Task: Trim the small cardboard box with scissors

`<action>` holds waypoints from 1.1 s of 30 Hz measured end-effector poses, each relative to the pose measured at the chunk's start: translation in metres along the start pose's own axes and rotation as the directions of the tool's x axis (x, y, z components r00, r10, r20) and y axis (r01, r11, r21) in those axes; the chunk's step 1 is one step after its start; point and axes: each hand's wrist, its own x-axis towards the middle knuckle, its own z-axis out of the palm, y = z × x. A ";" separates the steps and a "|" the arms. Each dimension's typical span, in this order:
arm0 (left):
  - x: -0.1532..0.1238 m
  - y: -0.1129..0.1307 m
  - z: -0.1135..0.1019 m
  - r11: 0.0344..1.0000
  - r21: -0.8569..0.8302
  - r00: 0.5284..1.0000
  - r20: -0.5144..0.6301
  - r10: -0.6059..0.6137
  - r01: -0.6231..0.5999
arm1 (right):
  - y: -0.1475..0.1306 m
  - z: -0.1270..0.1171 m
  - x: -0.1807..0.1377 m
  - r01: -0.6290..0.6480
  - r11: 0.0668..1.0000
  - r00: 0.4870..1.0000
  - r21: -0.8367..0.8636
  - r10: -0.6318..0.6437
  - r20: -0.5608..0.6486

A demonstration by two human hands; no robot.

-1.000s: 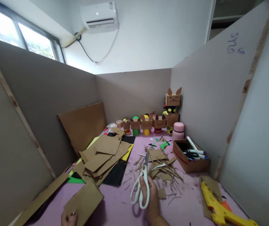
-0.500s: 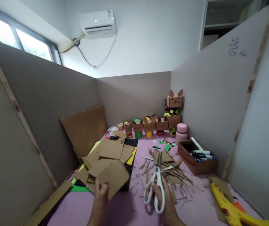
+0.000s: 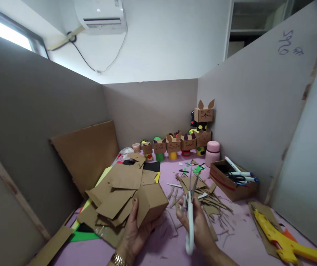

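Observation:
My left hand (image 3: 139,232) grips a small brown cardboard box (image 3: 154,203), thumb on its near left side and fingers beneath. Just left of it lies a pile of flat cardboard pieces (image 3: 126,177). White-handled scissors (image 3: 190,221) are in my right hand (image 3: 198,225), tips pointing up and away with the blades slightly apart. Beyond the scissors, cardboard strips and scraps (image 3: 211,201) are heaped on the pink tabletop (image 3: 158,255).
Cardboard animal-faced figures (image 3: 173,145) line the back, beside a pink flask (image 3: 212,153). At right stand a box of markers (image 3: 230,186) and a yellow glue gun (image 3: 283,236). A large cardboard sheet (image 3: 89,151) leans on the left partition.
My left hand has turned the cardboard and moved right, so its box shape now shows. The scissors have rotated to a more edge-on angle. The camera view has shifted.

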 end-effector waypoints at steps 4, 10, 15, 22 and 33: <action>0.000 0.005 -0.008 0.999 -0.010 0.997 -0.058 0.047 -0.048 | -0.005 0.011 0.008 -0.011 0.996 0.998 -0.083 0.015 0.053; -0.002 0.010 -0.009 0.983 -0.019 0.974 -0.141 0.179 -0.183 | 0.018 -0.005 -0.004 -0.132 0.934 0.988 -0.333 0.152 0.037; -0.004 0.009 -0.005 0.967 -0.015 0.938 -0.247 0.241 -0.253 | 0.014 -0.013 0.000 -0.123 0.851 0.981 -0.511 0.183 0.069; -0.005 0.010 -0.007 0.974 -0.098 0.950 -0.257 0.175 -0.206 | 0.003 -0.011 0.000 -0.137 0.794 0.956 -0.592 0.262 0.130; -0.006 0.009 -0.012 0.973 -0.197 0.982 -0.171 0.083 -0.116 | -0.010 -0.010 -0.001 -0.086 0.746 0.967 -0.661 0.222 0.125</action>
